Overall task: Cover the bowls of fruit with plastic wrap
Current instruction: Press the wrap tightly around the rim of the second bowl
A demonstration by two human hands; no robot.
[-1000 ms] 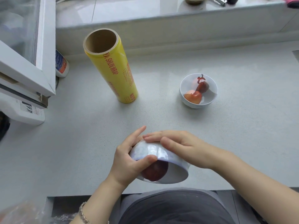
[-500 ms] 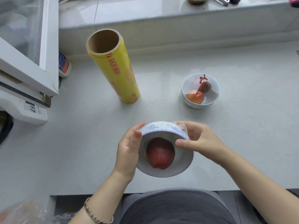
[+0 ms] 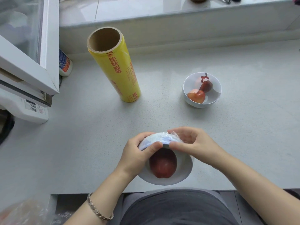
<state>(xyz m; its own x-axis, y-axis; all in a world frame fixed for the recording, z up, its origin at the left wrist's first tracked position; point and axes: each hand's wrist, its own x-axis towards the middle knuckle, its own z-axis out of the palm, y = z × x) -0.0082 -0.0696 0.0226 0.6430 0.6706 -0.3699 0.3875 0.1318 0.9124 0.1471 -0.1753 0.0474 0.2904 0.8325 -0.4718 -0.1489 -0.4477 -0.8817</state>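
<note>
Near the upright yellow roll [image 3: 116,69], both hands, left hand [image 3: 135,157] and right hand [image 3: 193,146], pinch crinkled film [image 3: 159,138] against a smooth round white bowl [image 3: 181,174].

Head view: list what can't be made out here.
- Underside of the held bowl: covered by the left hand, right hand and bunched wrap.
- Far bowl: whether film covers it, too small to tell.
- Small bottle: mostly behind the white frame.
- Items on the ledge: cut off by the top edge.
- Bottom-left corner: blurred.
</note>
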